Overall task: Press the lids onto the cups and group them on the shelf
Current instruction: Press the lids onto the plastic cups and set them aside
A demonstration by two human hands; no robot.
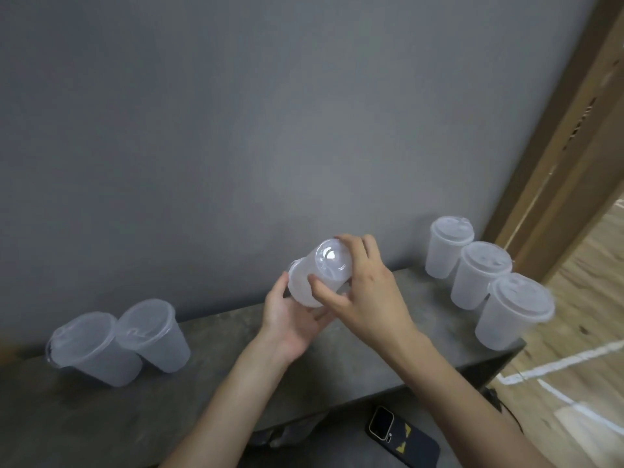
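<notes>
a clear cup (301,286) is held tilted above the middle of a grey shelf (236,366) — left hand (290,320) gripping its base from below, right hand (369,290) curled round the lid (332,261) at the rim. three lidded cups (479,275) stand at the shelf's right end, a pair (135,339) at its left. the thin plastic looks light, slick and easily dented — best pressed at the stiffer rim.

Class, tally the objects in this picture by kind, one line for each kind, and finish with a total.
Lidded translucent plastic cups on the grey shelf: 5
Translucent plastic cup held by left hand and right hand: 1
Dark smartphone: 1
Total: 7
</notes>
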